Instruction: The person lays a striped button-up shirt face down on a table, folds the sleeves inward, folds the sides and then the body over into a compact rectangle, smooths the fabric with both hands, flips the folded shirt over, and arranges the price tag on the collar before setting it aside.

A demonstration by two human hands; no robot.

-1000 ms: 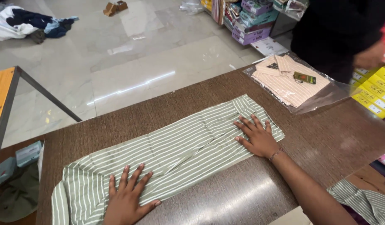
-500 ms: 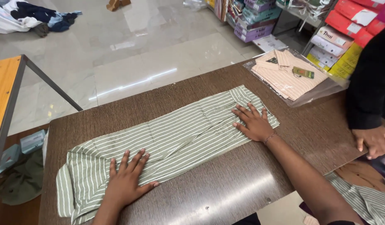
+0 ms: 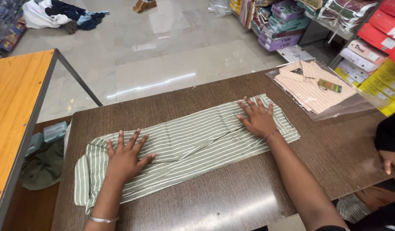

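Both our palms flat and open, gripping nothing, left hand (image 3: 124, 158) and right hand (image 3: 258, 119) pressing opposite ends of the striped shirt (image 3: 193, 143) on the table (image 3: 214, 201).

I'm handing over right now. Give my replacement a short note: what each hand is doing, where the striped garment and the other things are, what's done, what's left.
Left hand: flat, fingers spread, pressing the left part of the green striped garment.
Right hand: flat on its right part, holding nothing.
The garment lies as a long narrow band across the brown table, sides already folded in.
A bagged peach striped shirt lies at the far right corner, apart from the garment.
Done: lengthwise fold, laid flat.
Left: it is not yet folded across its length.
Another person's hand is at the right edge.
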